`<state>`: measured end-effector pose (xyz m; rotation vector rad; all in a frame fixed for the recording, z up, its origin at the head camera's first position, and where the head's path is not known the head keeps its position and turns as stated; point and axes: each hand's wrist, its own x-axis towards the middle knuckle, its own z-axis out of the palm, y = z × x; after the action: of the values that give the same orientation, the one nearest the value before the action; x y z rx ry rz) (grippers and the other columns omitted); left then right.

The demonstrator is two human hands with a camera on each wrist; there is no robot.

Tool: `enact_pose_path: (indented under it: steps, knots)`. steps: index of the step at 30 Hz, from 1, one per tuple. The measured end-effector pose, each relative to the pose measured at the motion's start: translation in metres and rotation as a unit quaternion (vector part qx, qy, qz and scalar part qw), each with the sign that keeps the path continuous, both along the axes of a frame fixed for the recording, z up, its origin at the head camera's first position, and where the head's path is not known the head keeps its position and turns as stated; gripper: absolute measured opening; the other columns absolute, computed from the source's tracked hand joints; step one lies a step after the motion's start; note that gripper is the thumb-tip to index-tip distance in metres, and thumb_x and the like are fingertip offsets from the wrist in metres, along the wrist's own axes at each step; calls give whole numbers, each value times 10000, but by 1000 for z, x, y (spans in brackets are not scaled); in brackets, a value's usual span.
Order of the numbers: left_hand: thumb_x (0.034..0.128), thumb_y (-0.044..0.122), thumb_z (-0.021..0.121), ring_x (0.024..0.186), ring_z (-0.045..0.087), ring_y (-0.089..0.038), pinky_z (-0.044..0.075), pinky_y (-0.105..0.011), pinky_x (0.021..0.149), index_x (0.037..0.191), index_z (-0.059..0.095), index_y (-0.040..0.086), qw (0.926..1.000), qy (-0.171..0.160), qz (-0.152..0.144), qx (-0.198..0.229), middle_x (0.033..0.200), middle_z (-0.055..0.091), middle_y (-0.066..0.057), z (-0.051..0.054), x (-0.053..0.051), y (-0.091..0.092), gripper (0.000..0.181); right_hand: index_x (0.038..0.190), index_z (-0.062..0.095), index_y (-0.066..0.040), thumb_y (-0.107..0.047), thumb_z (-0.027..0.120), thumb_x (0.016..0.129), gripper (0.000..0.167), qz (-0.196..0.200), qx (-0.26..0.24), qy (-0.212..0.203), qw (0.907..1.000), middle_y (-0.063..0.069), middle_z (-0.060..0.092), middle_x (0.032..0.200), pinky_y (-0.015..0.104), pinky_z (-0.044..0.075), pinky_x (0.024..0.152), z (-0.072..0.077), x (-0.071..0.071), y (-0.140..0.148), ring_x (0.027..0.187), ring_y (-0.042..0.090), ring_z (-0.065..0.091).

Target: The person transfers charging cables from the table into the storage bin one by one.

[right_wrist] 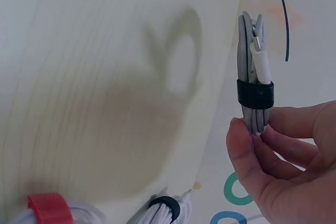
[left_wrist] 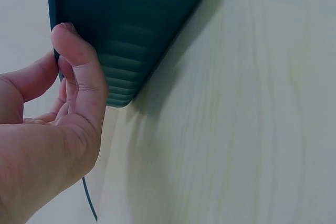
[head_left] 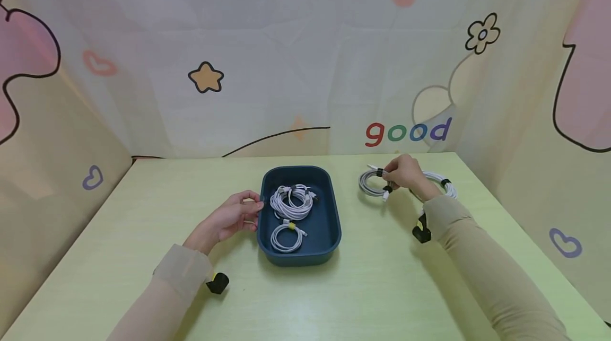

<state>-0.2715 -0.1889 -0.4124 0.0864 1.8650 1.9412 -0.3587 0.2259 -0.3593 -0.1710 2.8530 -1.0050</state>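
A dark blue tray [head_left: 331, 224] holds coiled white cables [head_left: 291, 212] at its upper left and a smaller coil with a yellow tie [head_left: 286, 248] below them. At the tray's left rim, the left hand [head_left: 234, 216] pinches the edge between thumb and fingers; the left wrist view shows the hand [left_wrist: 68, 98] on the tray wall [left_wrist: 126, 40]. To the tray's right, the right hand [head_left: 406, 174] grips a grey coiled cable [head_left: 366, 184] with black ties. In the right wrist view the hand [right_wrist: 289, 161] pinches this coil [right_wrist: 245, 56] above the table.
Behind the right hand lies a white coil [head_left: 450, 187] with a black tie. The right wrist view shows a red tie [right_wrist: 50, 208] on one coil and a black-tied white coil [right_wrist: 165, 211] beside it. A printed cloth [head_left: 258, 28] hangs behind the table.
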Motion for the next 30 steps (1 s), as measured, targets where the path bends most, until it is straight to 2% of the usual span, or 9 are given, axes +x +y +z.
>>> enact_pose_path:
  steps: [9, 16, 30]
  knots:
    - [1004, 105, 476, 578, 569, -124, 529, -228, 579, 1069, 409, 113, 10000, -59, -34, 37, 722, 571, -1, -2, -2, -2, 94, 1093, 640, 109, -55, 620, 904, 250, 78, -178, -127, 9997, 292, 660, 1042, 236, 564, 619, 12, 7, -13, 602, 90, 615]
    - [1004, 108, 478, 572, 574, -123, 527, -227, 577, 1058, 417, 120, 9999, -102, -17, 106, 719, 580, 1, -2, -2, -1, 83, 1095, 643, 95, -56, 624, 908, 241, 250, -322, -184, 9990, 228, 650, 988, 220, 553, 627, 22, 12, -25, 625, 124, 599]
    - [1003, 101, 476, 569, 581, -117, 528, -229, 572, 1045, 420, 122, 9998, -92, -32, 174, 720, 588, 2, -3, -2, -1, 73, 1084, 663, 54, -95, 643, 912, 229, 626, -453, -199, 9968, 207, 673, 939, 298, 567, 686, 33, 23, -53, 628, 145, 577]
